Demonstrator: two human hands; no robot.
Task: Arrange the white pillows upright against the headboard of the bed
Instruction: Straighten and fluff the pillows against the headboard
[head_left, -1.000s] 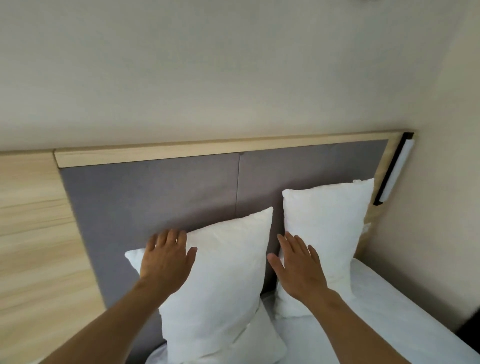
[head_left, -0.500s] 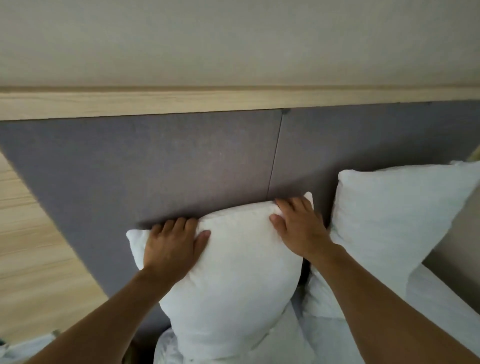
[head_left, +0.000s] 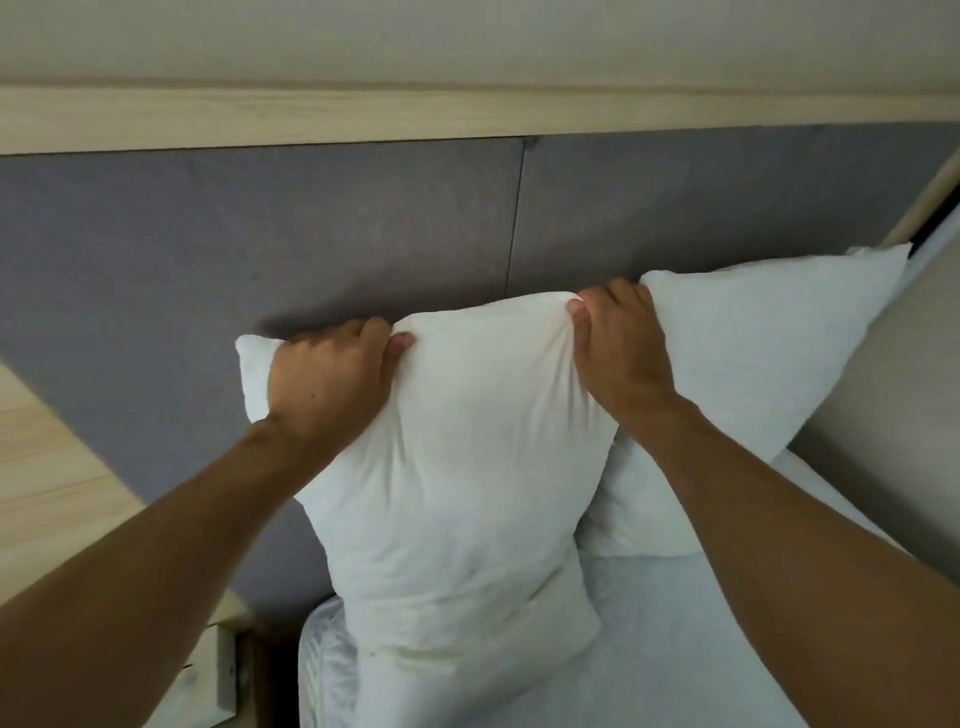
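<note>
Fingers (head_left: 363, 332) of my left hand (head_left: 327, 382) curl over the top edge of the near pillow (head_left: 457, 467), with the thumb pressed into the front of the fabric, so the hand is clamped on the pillow's upper left part. My right hand (head_left: 621, 351) does the same at the upper right corner, thumb tip in front and the other fingers wrapped over the top and out of my sight behind the cloth. Between the two grips the pillow's top edge bulges upward, and creases run down from each hand across the white cover.

I see the near pillow standing on end, its top against the grey padded headboard (head_left: 260, 234) and its lower end down on the bed sheet (head_left: 675, 649). It leans a little to the left, with its upper left corner poking out past my left hand. Whether its back lies flat on the padding I cannot tell from here, though a shadow sits on the grey just above it.

Just right of my right hand, the second pillow (head_left: 753, 364) stands against the headboard too, tilted toward the right corner, and the near pillow overlaps its lower left side. A pale wooden rail (head_left: 467, 114) caps the headboard, and light wood panelling (head_left: 47, 467) shows at the left.
</note>
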